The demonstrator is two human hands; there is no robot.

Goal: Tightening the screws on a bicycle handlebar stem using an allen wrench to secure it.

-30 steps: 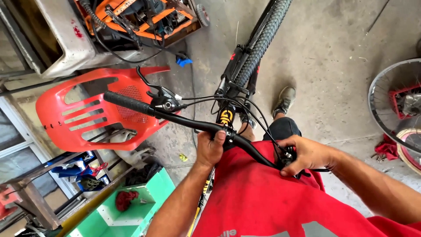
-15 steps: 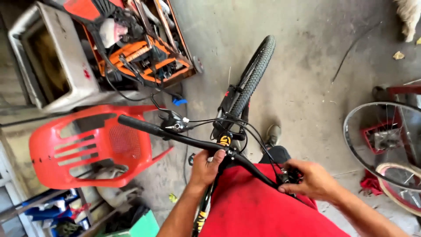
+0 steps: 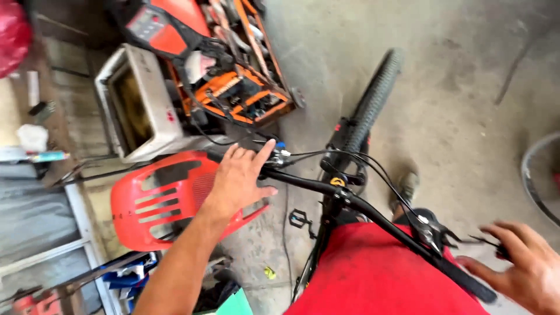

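A black bicycle handlebar (image 3: 326, 188) runs from upper left to lower right, with brake levers and cables, above the knobby front tyre (image 3: 368, 111). My left hand (image 3: 240, 178) lies flat with fingers spread over the bar's left grip, covering it. At the lower right, my right hand (image 3: 519, 265) hovers with fingers apart just beyond the right grip (image 3: 464, 280) and brake lever (image 3: 431, 230), holding nothing. My red shirt (image 3: 379, 280) fills the bottom of the view.
A red plastic chair (image 3: 157, 198) lies tipped on the left. Behind it stand a white box-shaped casing (image 3: 146, 105) and an orange tool tray (image 3: 245, 87) full of tools. A loose wheel rim (image 3: 536, 181) lies at the right. A foot in a shoe (image 3: 408, 186) rests on the concrete floor.
My left hand has slid from the stem out to the left grip. My right hand has let go of the right grip and opened. The view has tilted left.
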